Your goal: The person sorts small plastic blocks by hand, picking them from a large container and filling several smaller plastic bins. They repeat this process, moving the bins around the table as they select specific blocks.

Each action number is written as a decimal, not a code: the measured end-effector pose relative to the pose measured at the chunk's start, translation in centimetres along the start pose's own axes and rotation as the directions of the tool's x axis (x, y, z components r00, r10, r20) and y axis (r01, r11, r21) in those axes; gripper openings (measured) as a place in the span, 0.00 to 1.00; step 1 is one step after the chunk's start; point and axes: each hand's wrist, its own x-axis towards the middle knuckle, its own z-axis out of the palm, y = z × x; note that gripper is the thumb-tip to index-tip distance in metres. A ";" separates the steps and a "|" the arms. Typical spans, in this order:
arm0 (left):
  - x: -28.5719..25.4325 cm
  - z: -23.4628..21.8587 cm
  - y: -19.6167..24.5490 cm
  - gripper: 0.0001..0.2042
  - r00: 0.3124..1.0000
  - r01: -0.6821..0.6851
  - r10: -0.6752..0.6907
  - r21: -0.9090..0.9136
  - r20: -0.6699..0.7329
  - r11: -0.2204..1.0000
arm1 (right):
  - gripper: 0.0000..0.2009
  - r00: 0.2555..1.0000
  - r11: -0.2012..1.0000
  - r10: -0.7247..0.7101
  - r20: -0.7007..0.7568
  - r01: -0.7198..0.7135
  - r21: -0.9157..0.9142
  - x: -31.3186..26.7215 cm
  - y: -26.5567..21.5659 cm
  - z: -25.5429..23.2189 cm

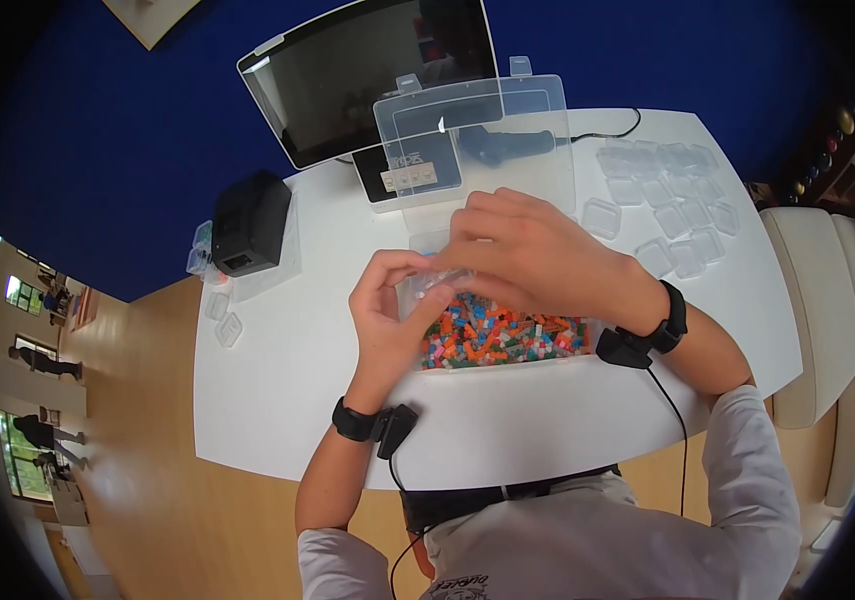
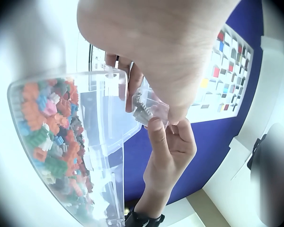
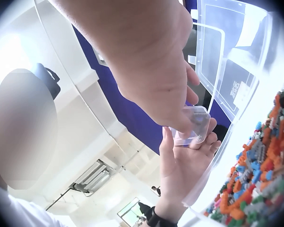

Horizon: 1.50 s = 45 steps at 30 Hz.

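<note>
A small clear plastic box point(image 2: 157, 109) with grey toothed pieces point(image 2: 142, 112) inside is held up between both hands. My left hand point(image 1: 388, 300) grips the small box along its side, fingers curled behind it, as the right wrist view shows. From the other side, my right hand point(image 1: 538, 250) pinches it with the thumb at the edge by the grey pieces. Just below both hands stands a large clear bin point(image 1: 508, 368), filled with small toy bricks point(image 1: 508, 335) in orange, blue, green, white and grey. Its clear hinged lid point(image 1: 538, 95) stands raised at the back.
Many small clear boxes point(image 1: 688, 220) lie at the table's right, with a few more boxes point(image 1: 228, 328) at the left edge. A black device point(image 1: 253, 225) stands at the left. Behind the bin are a monitor point(image 1: 348, 85) and a cable point(image 1: 613, 133).
</note>
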 end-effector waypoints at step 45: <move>-0.9 -0.4 -0.9 0.18 0.997 0.068 -0.069 -0.018 -0.035 0.997 | 0.17 0.990 0.982 0.020 -0.136 0.006 0.187 0.1 -0.2 0.1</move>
